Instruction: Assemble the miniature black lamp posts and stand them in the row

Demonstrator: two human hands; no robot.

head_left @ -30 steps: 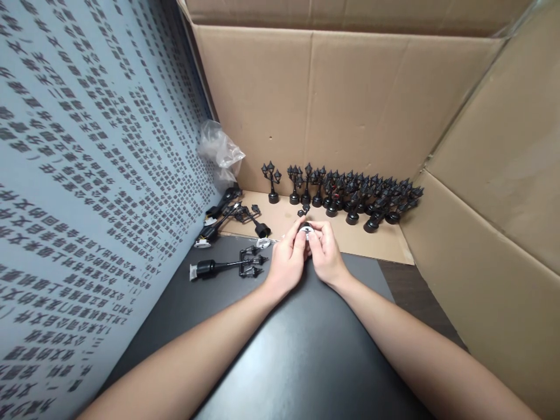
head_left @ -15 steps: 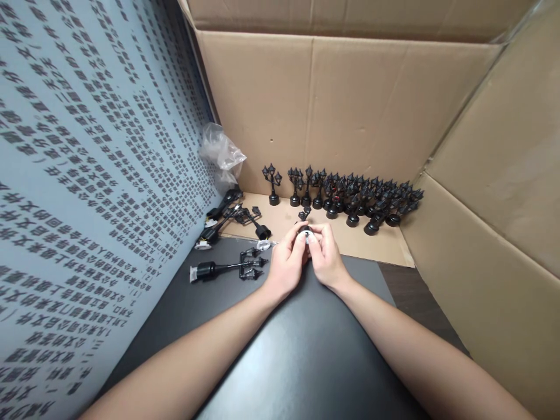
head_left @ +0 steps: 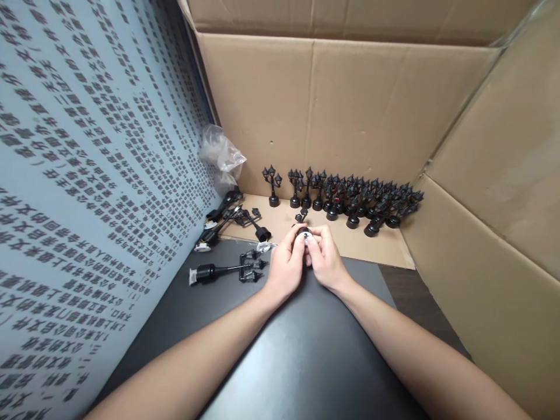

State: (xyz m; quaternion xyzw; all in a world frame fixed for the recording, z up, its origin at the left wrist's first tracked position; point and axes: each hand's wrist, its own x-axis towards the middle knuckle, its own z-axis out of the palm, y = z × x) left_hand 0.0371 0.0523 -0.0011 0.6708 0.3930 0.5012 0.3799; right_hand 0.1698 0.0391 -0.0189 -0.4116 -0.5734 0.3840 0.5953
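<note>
Pointing away, lamp post (head_left: 303,224) between both hands.

A: How many hands are at the black table (head_left: 306,361)?

B: Two, the left hand (head_left: 286,265) and the right hand (head_left: 326,259), closed together on one small lamp base (head_left: 305,234).

A: And the lamp posts standing behind the table?

B: One crowded row of standing lamp posts (head_left: 350,198) (too tightly packed to count exactly).

A: Lying down?

B: One lying lamp post (head_left: 225,270) on the table, a few more in the loose pile (head_left: 231,219) just behind its left edge. One plastic bag (head_left: 221,154) beyond that.
</note>
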